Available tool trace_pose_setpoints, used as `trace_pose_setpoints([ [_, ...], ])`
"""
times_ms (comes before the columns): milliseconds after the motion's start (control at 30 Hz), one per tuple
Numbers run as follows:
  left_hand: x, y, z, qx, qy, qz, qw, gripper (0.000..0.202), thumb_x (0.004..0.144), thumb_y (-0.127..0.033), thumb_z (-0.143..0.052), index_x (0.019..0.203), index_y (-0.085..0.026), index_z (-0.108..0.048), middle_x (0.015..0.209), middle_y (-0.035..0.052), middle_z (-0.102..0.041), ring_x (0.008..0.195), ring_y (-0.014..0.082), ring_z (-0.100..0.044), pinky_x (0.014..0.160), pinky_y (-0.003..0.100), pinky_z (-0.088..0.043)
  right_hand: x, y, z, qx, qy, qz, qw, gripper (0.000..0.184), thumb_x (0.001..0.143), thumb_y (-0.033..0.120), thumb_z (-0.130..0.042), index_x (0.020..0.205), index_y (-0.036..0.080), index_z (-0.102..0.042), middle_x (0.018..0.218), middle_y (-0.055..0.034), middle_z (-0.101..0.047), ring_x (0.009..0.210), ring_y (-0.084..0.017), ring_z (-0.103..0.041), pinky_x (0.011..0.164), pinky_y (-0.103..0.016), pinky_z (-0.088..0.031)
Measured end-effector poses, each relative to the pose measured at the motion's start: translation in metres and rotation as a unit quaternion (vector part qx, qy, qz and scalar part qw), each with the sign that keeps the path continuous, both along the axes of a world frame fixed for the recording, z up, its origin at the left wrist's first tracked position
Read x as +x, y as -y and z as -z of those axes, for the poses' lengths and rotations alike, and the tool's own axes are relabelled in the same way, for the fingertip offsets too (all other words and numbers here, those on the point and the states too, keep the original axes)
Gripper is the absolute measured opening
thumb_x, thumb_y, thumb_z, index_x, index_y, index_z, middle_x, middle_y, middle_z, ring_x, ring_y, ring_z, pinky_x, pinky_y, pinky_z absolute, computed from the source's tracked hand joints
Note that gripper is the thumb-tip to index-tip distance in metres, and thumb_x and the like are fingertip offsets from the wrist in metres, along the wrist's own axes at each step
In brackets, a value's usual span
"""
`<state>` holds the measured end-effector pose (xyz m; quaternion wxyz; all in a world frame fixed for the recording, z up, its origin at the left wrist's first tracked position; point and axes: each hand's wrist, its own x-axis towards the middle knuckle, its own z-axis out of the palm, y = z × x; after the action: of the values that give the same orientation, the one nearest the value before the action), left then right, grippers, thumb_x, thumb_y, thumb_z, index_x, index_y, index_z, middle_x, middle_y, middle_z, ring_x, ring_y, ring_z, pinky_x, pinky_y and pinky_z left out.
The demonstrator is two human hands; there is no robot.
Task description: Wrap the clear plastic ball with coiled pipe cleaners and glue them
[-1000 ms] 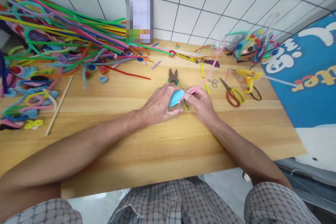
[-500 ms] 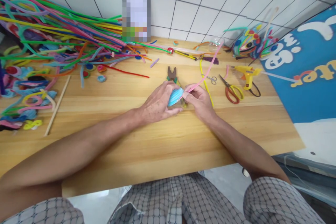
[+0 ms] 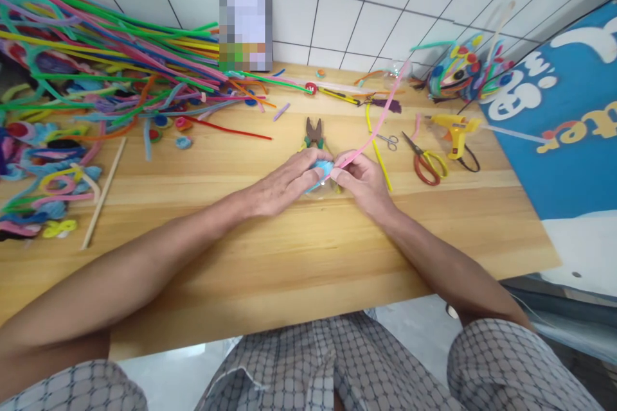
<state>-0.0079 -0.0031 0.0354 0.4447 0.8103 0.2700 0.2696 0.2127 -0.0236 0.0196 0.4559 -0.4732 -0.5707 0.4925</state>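
My left hand is closed around a clear, shiny rounded piece partly covered in light blue pipe cleaner. Its thumb presses on the blue part, and the fingers hide much of the piece. In a pinch, my right hand has a pink pipe cleaner against the edge of the blue part. The pink length rises up and to the right from the fingertips. Just beyond my hands lies a pair of pliers, jaws pointing away, its handles partly covered by my hands. A yellow pipe cleaner runs beside my right hand.
Many coloured pipe cleaners are heaped at left, near a wooden stick. To the right lie small scissors, larger scissors and a yellow glue gun. Colourful fish-like crafts stand at the back right.
The blue-covered piece has turned in my left hand, showing less blue and more of its clear side. My left thumb has moved up onto it. The right hand keeps its pinch.
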Motion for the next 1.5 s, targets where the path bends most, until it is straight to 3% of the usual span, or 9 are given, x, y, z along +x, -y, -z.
trace_pose_setpoints([
  [333,-0.006,-0.012,-0.001,-0.115,-0.01,0.022,0.993,0.052,0.106,-0.062,-0.054,0.137,-0.02,-0.056,0.123,0.0081,-0.065,0.109,0.0225,-0.061,0.096,0.036,-0.051,-0.002,-0.001,0.001,0.01,-0.009,-0.004,1.0,0.052,0.072,0.065,-0.093,0.083,0.023,-0.065,0.076,0.0035,-0.062,0.065,-0.011,-0.053,0.056,-0.026,-0.043],
  [700,-0.002,-0.014,0.0,-0.146,0.009,-0.013,0.989,0.04,0.086,-0.041,-0.07,0.119,-0.019,-0.064,0.105,0.0028,-0.068,0.09,0.0173,-0.062,0.078,0.03,-0.054,-0.005,-0.001,-0.003,0.01,-0.012,-0.025,1.0,0.053,0.068,0.066,-0.095,0.087,0.024,-0.067,0.08,0.0023,-0.065,0.073,-0.014,-0.059,0.065,-0.029,-0.05],
  [900,-0.004,-0.014,-0.001,-0.11,-0.002,-0.002,0.994,0.038,0.091,-0.043,-0.065,0.121,-0.019,-0.063,0.109,0.0037,-0.069,0.094,0.0189,-0.064,0.081,0.031,-0.054,0.002,-0.004,-0.006,-0.011,-0.016,-0.037,0.999,0.051,0.072,0.067,-0.094,0.083,0.024,-0.069,0.077,0.0026,-0.061,0.065,-0.012,-0.052,0.057,-0.027,-0.043],
  [1200,-0.007,-0.014,-0.003,-0.045,-0.036,0.024,0.998,0.042,0.104,-0.054,-0.051,0.126,-0.019,-0.06,0.117,0.0069,-0.068,0.103,0.0231,-0.064,0.091,0.036,-0.053,0.007,-0.003,-0.01,-0.022,-0.029,-0.054,0.998,0.046,0.077,0.063,-0.092,0.08,0.022,-0.071,0.104,-0.0021,-0.067,0.071,-0.011,-0.054,0.063,-0.027,-0.049],
  [1500,-0.008,-0.013,-0.001,-0.019,-0.055,0.034,0.998,0.05,0.11,-0.056,-0.042,0.141,-0.019,-0.053,0.13,0.0098,-0.065,0.119,0.0253,-0.063,0.108,0.039,-0.05,0.002,-0.002,-0.002,0.024,0.006,-0.033,0.999,0.048,0.076,0.068,-0.09,0.081,0.025,-0.07,0.103,-0.0034,-0.066,0.078,-0.015,-0.058,0.065,-0.03,-0.051],
])
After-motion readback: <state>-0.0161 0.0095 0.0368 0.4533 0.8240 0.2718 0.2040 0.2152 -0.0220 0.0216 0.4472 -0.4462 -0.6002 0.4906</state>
